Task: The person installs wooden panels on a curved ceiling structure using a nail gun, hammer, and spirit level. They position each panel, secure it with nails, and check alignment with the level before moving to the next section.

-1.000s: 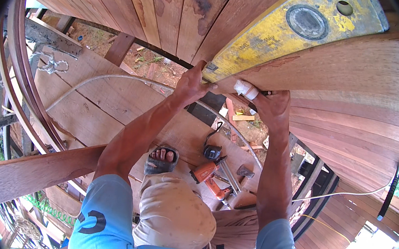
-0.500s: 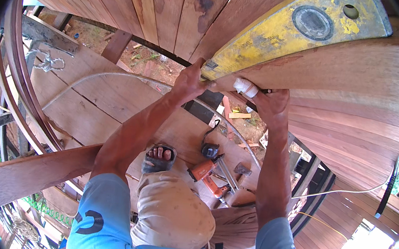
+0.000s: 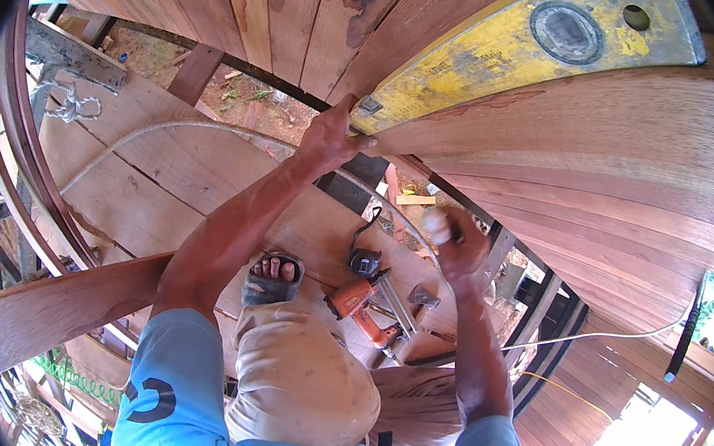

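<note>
Nail gun (image 3: 357, 301): near, on the boards (image 3: 164, 150), right of our foot (image 3: 273, 277)
Tape measure (image 3: 364, 262): just beyond it
Right hand (image 3: 461, 243): fingers curled, blurred; we can't tell if holding anything
Left hand (image 3: 328, 140): our fingers grasp near-left end of yellow level (image 3: 486, 71)
Level: far right, along planks (image 3: 611, 119)

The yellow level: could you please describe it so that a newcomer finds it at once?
Look at the brown planks across the top and right. Along them, its lower end at the person's left hand, runs the long, worn level. Unlike the planks around it, it is yellow, with a round grey disc.
</note>
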`<state>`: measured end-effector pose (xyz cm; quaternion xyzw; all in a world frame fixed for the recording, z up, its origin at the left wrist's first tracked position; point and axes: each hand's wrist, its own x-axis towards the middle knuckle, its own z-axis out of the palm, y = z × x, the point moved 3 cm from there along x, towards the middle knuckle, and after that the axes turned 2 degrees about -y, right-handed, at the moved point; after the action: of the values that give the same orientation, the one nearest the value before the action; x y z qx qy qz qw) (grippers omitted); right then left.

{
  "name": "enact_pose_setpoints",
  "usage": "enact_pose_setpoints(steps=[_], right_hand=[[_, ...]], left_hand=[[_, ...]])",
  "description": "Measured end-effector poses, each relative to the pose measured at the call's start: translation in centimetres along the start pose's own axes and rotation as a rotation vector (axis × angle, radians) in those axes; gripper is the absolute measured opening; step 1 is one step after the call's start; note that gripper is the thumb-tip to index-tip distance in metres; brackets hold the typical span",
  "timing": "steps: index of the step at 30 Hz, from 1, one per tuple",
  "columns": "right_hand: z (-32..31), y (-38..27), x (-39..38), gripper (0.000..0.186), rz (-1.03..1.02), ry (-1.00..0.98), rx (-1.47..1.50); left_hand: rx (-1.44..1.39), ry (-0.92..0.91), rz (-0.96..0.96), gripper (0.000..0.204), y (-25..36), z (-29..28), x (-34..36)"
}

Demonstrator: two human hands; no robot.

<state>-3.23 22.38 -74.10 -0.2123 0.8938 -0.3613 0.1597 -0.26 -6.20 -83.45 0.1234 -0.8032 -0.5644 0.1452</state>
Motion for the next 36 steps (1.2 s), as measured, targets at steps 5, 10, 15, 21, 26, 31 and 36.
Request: enact_pose_setpoints(steps=[5,10,15,21,26,31,36], right_hand=[[4.7,5.7,-7.1,0.034,0.020,-0.379,-0.260],[9.1,11.9,-12.7,0.047,0.056,-0.640,-0.558],[11.7,12.8,-16.0,0.058,0.107,-0.650,-0.612],[13.3,15.4,-19.5,0.071,0.179,-0.749,-0.628],[14.3,16.0,-21.0,0.087,0.265,-0.701,-0.611],[14.8,15.4,-21.0,0.081,0.297,-0.649,-0.537],[14.2,14.4,-21.0,0.078,0.081,-0.515,-0.499]], left_hand=[[-0.014,0.006,0.033,0.053,-1.0,0.4,0.1],[-0.027,-0.030,0.002,0.057,-1.4,0.5,0.2],[-0.038,-0.067,-0.020,0.063,-1.1,0.6,-0.1],[0.059,-0.015,0.018,0.067,-2.2,0.7,-0.1],[0.074,-0.017,0.021,0.067,-1.7,0.6,0.3],[0.085,-0.013,0.065,0.070,-2.0,0.6,0.3],[0.025,0.036,0.207,0.088,-2.8,0.5,0.5]])
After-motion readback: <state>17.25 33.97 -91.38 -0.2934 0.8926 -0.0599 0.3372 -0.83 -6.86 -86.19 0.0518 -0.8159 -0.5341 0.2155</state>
